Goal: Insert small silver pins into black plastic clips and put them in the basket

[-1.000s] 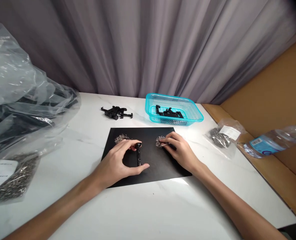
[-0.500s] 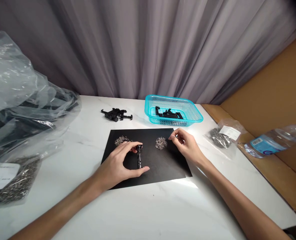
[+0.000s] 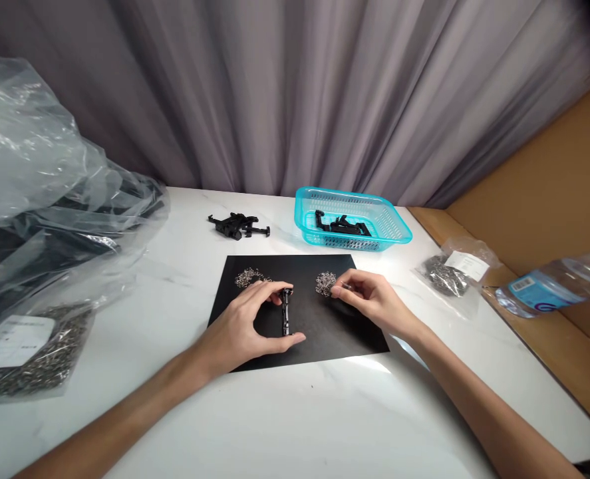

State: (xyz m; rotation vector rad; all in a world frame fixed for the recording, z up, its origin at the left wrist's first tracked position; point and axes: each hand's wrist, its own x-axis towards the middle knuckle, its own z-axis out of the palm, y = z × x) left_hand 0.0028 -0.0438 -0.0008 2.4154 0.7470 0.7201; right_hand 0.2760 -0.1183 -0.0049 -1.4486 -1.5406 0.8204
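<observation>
My left hand (image 3: 247, 322) grips a slim black plastic part (image 3: 285, 313) by its two ends, thumb at the near end and fingers at the far end, over a black mat (image 3: 319, 339). Beside the right pile of small metal pieces (image 3: 325, 284), my right hand (image 3: 369, 299) is closed in a pinch; a tiny metallic piece seems to show at its fingers, too small to name. Another pile of small metal pieces (image 3: 249, 277) lies at the mat's upper left, partly behind my left hand.
Black parts (image 3: 237, 225) lie behind the mat. A turquoise basket (image 3: 399, 233) holds more. Bagged metal pieces (image 3: 55, 346) lie left, another small bag (image 3: 447, 276) right, near a plastic bottle (image 3: 544, 289) and cardboard (image 3: 539, 179). Large plastic bags (image 3: 30, 146) stand at far left.
My right hand has moved left to the edge of the right metal pile. My left hand still holds the black part. The whole view has shifted slightly.
</observation>
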